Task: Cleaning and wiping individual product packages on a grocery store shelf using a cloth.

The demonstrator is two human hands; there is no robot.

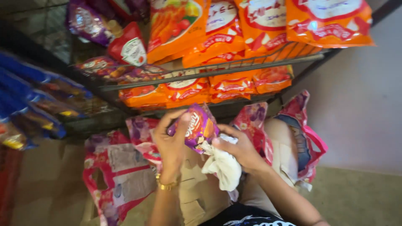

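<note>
A small purple snack packet (197,127) sits in front of the wire shelf (201,77), held up between both hands. The left hand (171,140) grips its left edge, thumb over the front. The right hand (239,150) pinches a bunched white cloth (222,166) against the packet's lower corner. This looks like wiping the packet clean; the cloth seems due across its front. Orange packets (184,90) fill the shelf behind, and flowered pink bags (119,171) lie below.
</note>
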